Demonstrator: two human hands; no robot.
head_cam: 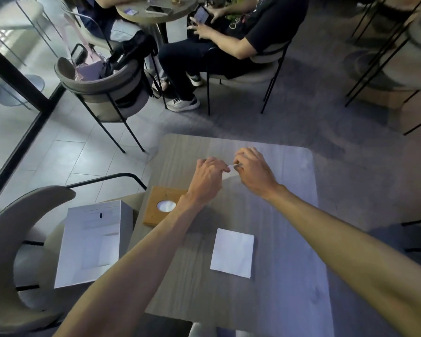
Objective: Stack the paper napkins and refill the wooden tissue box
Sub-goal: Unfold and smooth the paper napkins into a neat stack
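A flat white paper napkin [232, 253] lies on the grey wood-grain table [289, 215], near its middle. The wooden tissue box [153, 212], square with a round opening showing white inside, sits at the table's left edge, partly behind my left forearm. My left hand [208, 177] and my right hand [252, 170] meet over the far half of the table. Between their fingertips they pinch a thin white napkin edge [234, 165]; most of it is hidden by the fingers.
A white cardboard box [90, 242] rests on a chair seat to the left of the table. A curved grey chair back [17, 229] stands at the near left. Two seated people [241, 37] and more chairs occupy the floor beyond the table.
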